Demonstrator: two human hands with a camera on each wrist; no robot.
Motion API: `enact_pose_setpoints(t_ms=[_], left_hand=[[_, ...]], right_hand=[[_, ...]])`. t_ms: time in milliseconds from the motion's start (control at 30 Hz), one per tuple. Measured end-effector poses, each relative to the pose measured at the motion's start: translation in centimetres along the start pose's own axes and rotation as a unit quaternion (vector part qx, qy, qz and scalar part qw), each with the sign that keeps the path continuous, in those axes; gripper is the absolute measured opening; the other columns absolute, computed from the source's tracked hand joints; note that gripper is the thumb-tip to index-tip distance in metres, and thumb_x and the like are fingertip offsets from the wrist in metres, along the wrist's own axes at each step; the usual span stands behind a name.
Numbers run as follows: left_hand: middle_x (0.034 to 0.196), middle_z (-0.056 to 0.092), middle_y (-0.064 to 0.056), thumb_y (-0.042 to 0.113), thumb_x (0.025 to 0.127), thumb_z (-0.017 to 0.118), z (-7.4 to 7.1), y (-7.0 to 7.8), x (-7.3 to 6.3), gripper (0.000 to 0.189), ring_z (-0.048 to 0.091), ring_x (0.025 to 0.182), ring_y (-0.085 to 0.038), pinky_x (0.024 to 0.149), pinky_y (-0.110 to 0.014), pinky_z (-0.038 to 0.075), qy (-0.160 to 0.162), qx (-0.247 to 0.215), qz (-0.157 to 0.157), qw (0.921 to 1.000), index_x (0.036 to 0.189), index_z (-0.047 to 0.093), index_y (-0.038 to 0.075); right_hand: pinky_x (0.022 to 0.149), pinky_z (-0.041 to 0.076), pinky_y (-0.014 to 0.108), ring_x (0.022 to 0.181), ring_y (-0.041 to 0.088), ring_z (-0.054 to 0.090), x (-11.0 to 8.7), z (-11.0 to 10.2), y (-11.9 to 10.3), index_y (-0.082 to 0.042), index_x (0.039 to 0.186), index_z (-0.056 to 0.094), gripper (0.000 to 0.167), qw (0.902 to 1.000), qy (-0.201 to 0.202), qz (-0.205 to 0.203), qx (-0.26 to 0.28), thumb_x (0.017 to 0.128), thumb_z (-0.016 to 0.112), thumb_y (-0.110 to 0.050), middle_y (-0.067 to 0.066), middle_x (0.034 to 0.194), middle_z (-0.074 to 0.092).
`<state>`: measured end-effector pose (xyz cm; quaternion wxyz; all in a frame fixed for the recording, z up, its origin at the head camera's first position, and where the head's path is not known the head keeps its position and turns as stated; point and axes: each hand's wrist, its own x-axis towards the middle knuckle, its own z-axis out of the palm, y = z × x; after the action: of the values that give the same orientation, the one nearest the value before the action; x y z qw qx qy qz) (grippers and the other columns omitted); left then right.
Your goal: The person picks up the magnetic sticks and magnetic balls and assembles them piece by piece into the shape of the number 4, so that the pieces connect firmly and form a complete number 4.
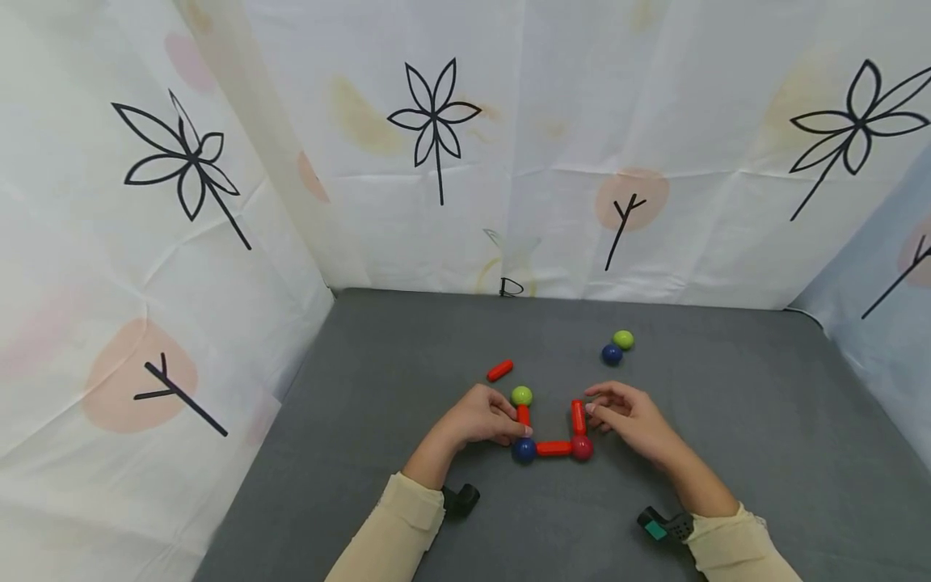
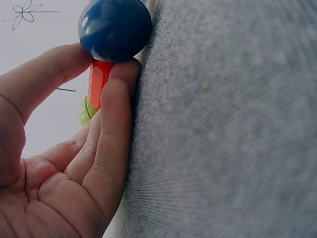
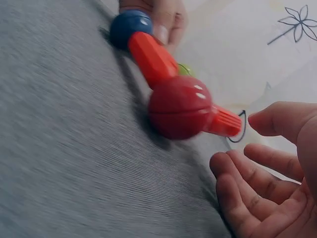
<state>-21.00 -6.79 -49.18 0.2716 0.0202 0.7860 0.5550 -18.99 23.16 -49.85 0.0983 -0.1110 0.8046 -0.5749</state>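
Observation:
A U-shaped piece of balls and red rods lies on the grey table. My left hand (image 1: 489, 416) pinches its left side, thumb and fingers about the red rod (image 2: 100, 82) just beside the blue ball (image 2: 115, 29). A green ball (image 1: 521, 395) caps that rod's far end. Along the front, another red rod (image 1: 554, 448) joins the blue ball to a red ball (image 1: 581, 448). From the red ball a third red rod (image 1: 578, 417) points away, its far end bare. My right hand (image 1: 627, 416) is just right of this rod, fingers loosely bent, holding nothing.
A loose red rod (image 1: 499, 371) lies beyond my left hand. Farther back, a second blue ball (image 1: 612, 354) and a second green ball (image 1: 623, 339) sit close together. A white cloth with flower drawings (image 1: 553, 105) rises at the table's back edge.

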Motion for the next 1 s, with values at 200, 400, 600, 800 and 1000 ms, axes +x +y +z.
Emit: enact_pose_setpoints(t_ms=[200, 400, 600, 800, 1000], left_hand=[[0.081, 0.079, -0.007, 0.014, 0.081, 0.094, 0.0, 0.0, 0.1, 0.026, 0.074, 0.065, -0.015, 0.069, -0.033, 0.066, 0.001, 0.001, 0.0, 1.0, 0.094, 0.075, 0.003], [0.08, 0.079, -0.007, 0.014, 0.08, 0.094, 0.1, -0.2, 0.2, 0.025, 0.074, 0.066, -0.015, 0.069, -0.033, 0.066, 0.0, -0.001, -0.003, 1.0, 0.093, 0.075, 0.004], [0.08, 0.079, -0.007, 0.014, 0.08, 0.094, 0.0, -0.2, 0.3, 0.025, 0.074, 0.066, -0.015, 0.069, -0.033, 0.066, 0.001, -0.004, -0.003, 1.0, 0.093, 0.075, 0.004], [0.079, 0.079, -0.007, 0.014, 0.08, 0.095, 0.0, -0.1, 0.1, 0.025, 0.074, 0.065, -0.015, 0.068, -0.033, 0.066, 0.007, 0.0, -0.004, 1.0, 0.092, 0.076, 0.005], [0.079, 0.079, -0.006, 0.014, 0.08, 0.095, 0.0, 0.0, 0.1, 0.024, 0.074, 0.066, -0.016, 0.068, -0.034, 0.066, 0.012, 0.001, -0.002, 0.9999, 0.093, 0.076, 0.006]], right_hand=[[0.075, 0.062, 0.029, 0.087, 0.012, 0.074, 1.1, -1.8, 0.1, 0.009, 0.129, 0.065, 0.032, 0.9978, 0.051, -0.019, -0.039, 0.105, 0.067, -0.011, 0.027, 0.11, 0.071], [0.073, 0.06, 0.026, 0.088, 0.011, 0.074, 2.7, -4.1, 0.0, 0.006, 0.126, 0.068, 0.031, 0.9876, 0.118, -0.016, -0.102, 0.107, 0.067, -0.018, 0.024, 0.11, 0.072], [0.069, 0.053, 0.019, 0.085, 0.0, 0.067, 4.4, -6.1, 0.2, 0.005, 0.124, 0.07, 0.033, 0.9734, 0.176, -0.017, -0.146, 0.107, 0.066, -0.023, 0.023, 0.112, 0.071], [0.068, 0.049, 0.018, 0.09, 0.002, 0.059, 6.2, -7.3, 0.7, 0.003, 0.125, 0.069, 0.036, 0.9632, 0.206, 0.007, -0.173, 0.106, 0.066, -0.027, 0.023, 0.118, 0.069], [0.076, 0.05, 0.025, 0.113, 0.037, 0.065, 7.6, -7.6, 1.3, 0.004, 0.134, 0.065, 0.046, 0.9637, 0.187, 0.037, -0.187, 0.107, 0.065, -0.033, 0.026, 0.128, 0.065]])
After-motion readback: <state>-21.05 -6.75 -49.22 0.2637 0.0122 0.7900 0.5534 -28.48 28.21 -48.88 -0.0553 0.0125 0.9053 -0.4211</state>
